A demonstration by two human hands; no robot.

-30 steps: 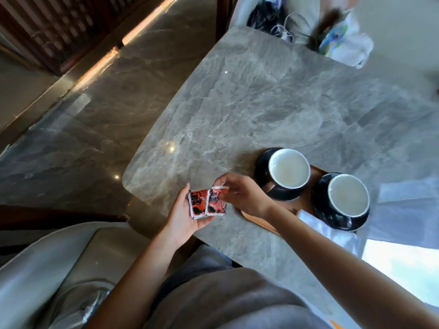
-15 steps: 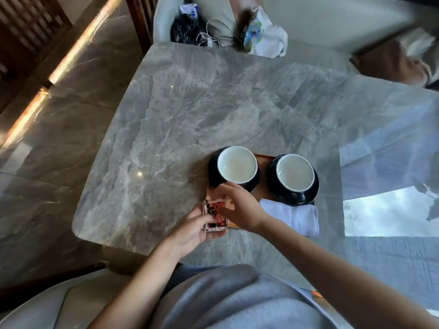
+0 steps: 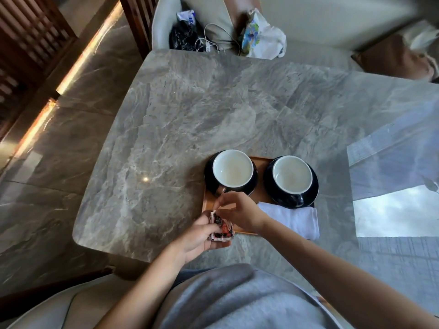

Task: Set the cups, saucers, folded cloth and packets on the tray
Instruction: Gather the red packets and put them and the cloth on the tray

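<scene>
The small red-and-black foil packets sit bunched in the left hand, right at the near-left corner of the shallow brown wooden tray, partly over its edge. The left grip is curled closed around them, fingers wrapped over the top. The right hand is just beside it, touching or nearly touching the packets, with its grip pinched to a small gap; whether it actually has hold of anything I honestly can't tell, the thumb side is hidden.

On the tray, two black cups with white insides stand upright on black saucers: the left cup on the left saucer, the right cup on the right saucer. Both look empty. The folded white cloth lies along the near-right part of the tray, its end hanging over the edge.

All of that rests on the grey marble tabletop. Past the far edge there's a pale seat with a black bag, a white cable and a printed white bag.
</scene>
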